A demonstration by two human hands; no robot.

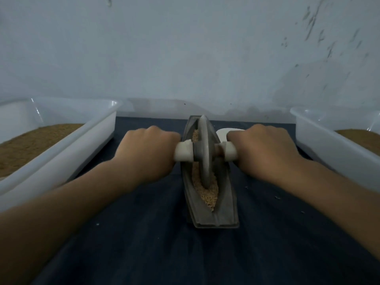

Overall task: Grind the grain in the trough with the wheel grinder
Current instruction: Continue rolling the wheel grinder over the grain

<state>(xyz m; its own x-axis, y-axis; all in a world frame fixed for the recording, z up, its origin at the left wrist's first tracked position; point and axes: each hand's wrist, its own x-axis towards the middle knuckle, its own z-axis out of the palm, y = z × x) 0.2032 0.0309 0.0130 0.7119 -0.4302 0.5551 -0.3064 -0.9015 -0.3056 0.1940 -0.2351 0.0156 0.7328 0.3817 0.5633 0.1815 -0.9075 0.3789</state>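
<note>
While I am gripping the wheel grinder (203, 149) by its two pale handles, the grinding step itself is in hand. My left hand (148, 149) is curling its fingers round the left handle (184, 154); my right hand (265, 149) is wrapping the right handle (230, 153) in the same way. The grey wheel is standing upright on edge in the trough (224, 202), somewhat beyond its middle, with its rim sinking into the grain (207, 194).

The trough, a narrow boat-shaped grey vessel, is lying lengthwise on the dark tabletop (164, 243), pointing away from me. Grain is showing in the channel both beyond the wheel and nearer than it. The heap at the near end is looking coarse, so I am judging the work far from finished.

The next move is calling for an even downward press on both handles while the wheel is being drawn toward the near end, level enough that it is neither tipping against the trough's sides nor pushing grain over the rim.

Containers: a white tub (98, 128) at the left is holding brown meal (30, 142). A second white tub (320, 140) at the right is showing a similar brown layer, only partly in view. A small white round object (223, 133) is lying just behind the right hand; I cannot tell what it is.
</note>
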